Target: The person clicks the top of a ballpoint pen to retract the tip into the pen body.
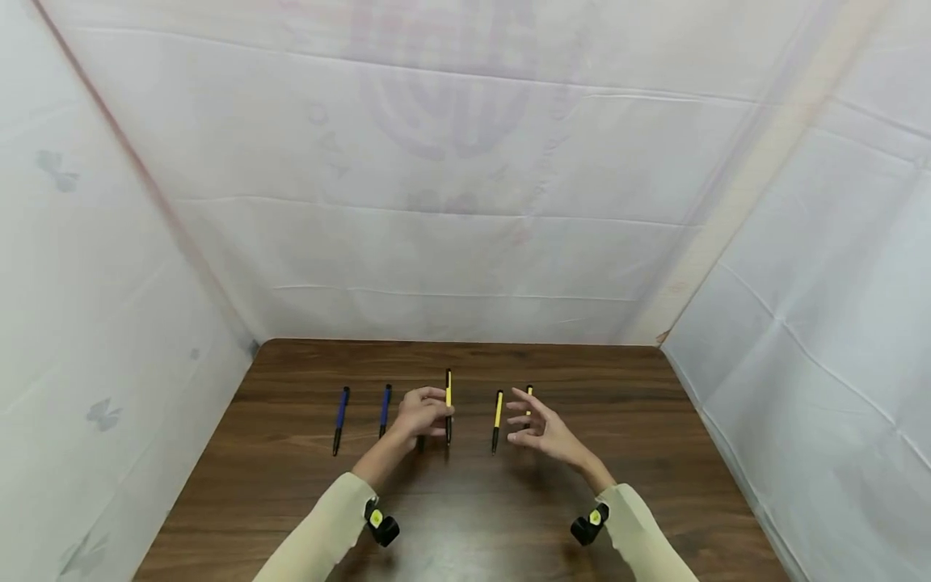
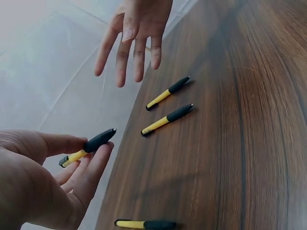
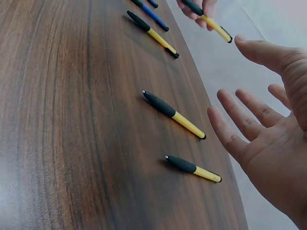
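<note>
My left hand (image 1: pixel 440 417) pinches a yellow pen with a black grip (image 1: pixel 448 402) between thumb and fingers and holds it above the wooden table (image 1: pixel 465 517); the left wrist view shows the same held pen (image 2: pixel 89 146). On the table just below that hand lies another yellow pen (image 2: pixel 146 224). My right hand (image 1: pixel 525 420) hovers open with spread fingers and touches nothing. Two more yellow pens (image 3: pixel 172 115) (image 3: pixel 192 168) lie on the table beside it, one partly hidden behind its fingers in the head view.
Two blue pens (image 1: pixel 341 416) (image 1: pixel 385 407) lie side by side left of my left hand. White cloth walls (image 1: pixel 465 242) enclose the table at the back and on both sides. Black wrist cameras (image 1: pixel 381 525) (image 1: pixel 589 525) sit on my sleeves.
</note>
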